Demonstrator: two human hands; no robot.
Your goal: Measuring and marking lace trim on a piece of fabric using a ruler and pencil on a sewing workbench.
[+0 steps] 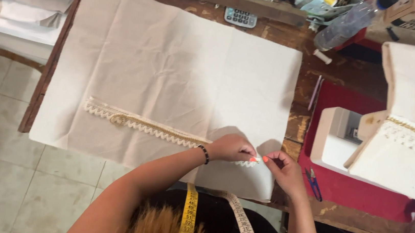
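Near the front edge of the wooden desk (300, 85), my left hand (230, 147) and right hand (284, 168) pinch the end of the zigzag lace trim (140, 123) lying along the cream fabric panel (171, 66). Risk: uneven tension could skew the trim or wrinkle the overhanging cloth; the draped tape measure (188, 217) may snag.

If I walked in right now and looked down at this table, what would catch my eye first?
Probably the big cream cloth spread over the wooden table, with a zigzag lace trim lying across its lower part. At the trim's right end, the left hand and right hand pinch it together. A yellow tape measure hangs round the person's neck, and red mat shows at right.
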